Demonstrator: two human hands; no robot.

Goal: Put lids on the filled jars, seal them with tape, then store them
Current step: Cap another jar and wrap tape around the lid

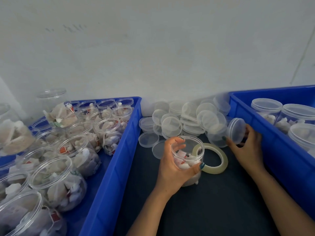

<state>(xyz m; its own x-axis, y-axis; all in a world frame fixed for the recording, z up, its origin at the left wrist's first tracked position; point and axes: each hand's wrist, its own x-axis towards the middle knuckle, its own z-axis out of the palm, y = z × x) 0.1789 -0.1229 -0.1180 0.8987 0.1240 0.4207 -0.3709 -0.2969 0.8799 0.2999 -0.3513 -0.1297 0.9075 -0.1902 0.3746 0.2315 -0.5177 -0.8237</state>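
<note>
Nearest, at six o'clock, dark worktop (213, 210). At nine, blue plastic tray (119, 150) of open filled jars, within reach. At centre, clear plastic jar of sachets (189, 155) steadied by curled left grip (172, 167); at two o'clock, clear plastic lid (236, 130) pinched in right grip (248, 147), likely for capping.

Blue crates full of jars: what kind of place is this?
Probably a small packing workshop: blue plastic crates hold clear plastic jars of sachets, beside a heap of clear round lids.

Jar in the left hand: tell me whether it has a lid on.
No, the jar in the left hand is open-topped, and the right hand holds a lid apart from it.
</note>
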